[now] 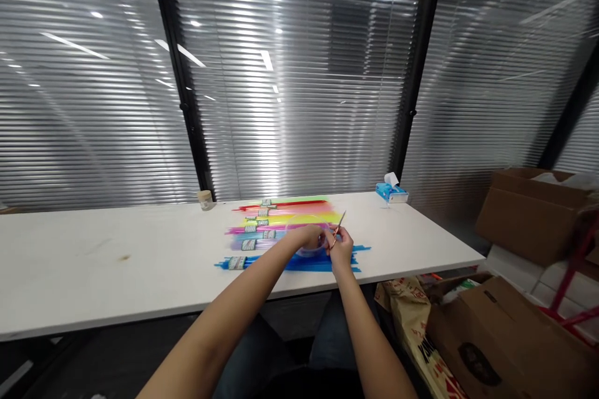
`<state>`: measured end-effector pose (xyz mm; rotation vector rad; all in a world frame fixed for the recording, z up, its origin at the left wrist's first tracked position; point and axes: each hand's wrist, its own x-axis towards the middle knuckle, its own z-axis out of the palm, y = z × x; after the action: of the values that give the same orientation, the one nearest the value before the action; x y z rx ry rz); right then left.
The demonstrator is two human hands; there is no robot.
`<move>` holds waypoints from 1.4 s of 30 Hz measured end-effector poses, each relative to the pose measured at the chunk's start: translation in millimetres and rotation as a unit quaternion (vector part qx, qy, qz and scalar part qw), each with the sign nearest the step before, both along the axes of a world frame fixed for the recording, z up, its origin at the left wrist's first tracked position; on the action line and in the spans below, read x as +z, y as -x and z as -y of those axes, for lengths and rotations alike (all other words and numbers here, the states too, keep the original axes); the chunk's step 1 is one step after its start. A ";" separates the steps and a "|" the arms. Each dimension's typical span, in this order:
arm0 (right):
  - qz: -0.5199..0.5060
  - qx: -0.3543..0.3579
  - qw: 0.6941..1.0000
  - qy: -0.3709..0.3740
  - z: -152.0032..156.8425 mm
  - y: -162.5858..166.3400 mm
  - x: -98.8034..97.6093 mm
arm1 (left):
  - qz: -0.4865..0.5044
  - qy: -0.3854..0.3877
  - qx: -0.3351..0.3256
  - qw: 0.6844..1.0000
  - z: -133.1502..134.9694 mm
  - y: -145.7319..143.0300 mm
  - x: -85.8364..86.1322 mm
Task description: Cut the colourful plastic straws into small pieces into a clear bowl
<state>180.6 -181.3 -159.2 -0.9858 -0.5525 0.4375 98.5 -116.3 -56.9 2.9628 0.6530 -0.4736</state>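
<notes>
White table (116, 262) spans frame middle; cardboard boxes (528, 212) right edge. Bundles of coloured straws (281, 224) banded in rows at table centre, blue bundle (299, 262) nearest. Clear bowl (311, 240) at centre, left hand (309, 237) closed on its rim. Right hand (341, 248) pinched shut on one orange straw (337, 227) (tilted, tip up-right) just over bowl. Judgement: keep bowl steady, keep straw end over its mouth. Tissue pack (390, 190) upper right of table, small cup (204, 199) left. Bundle labels, bag print unreadable.
</notes>
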 end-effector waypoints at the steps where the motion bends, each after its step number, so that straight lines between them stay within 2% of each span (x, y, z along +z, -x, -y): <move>1: -0.001 -0.001 1.000 0.001 -0.2 -0.3 -0.5 | 0.003 -0.003 0.005 1.000 -0.5 -0.1 0.2; 11: -0.005 -0.003 1.000 -0.002 3.2 2.4 -3.2 | 0.008 0.003 0.053 0.999 -24.9 12.5 11.3; 16: -0.005 -0.001 1.000 -0.004 5.2 4.0 -2.9 | -0.010 0.030 0.026 0.999 -18.2 17.4 17.7; 22: 0.006 -0.004 1.000 0.000 5.1 4.6 -0.7 | -0.009 0.006 0.007 1.000 -5.1 16.3 12.0; 32: 0.003 -0.007 1.000 0.005 0.2 1.2 -0.6 | 0.027 -0.011 -0.018 0.999 1.9 7.4 1.4; 42: 0.005 0.000 1.000 0.004 -0.4 0.3 -1.2 | -0.016 -0.068 0.051 0.996 -22.4 11.1 10.7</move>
<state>180.3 -180.8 -160.4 -0.9962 -0.5608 0.4349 87.4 -93.8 -46.2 3.0334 0.8681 -0.4888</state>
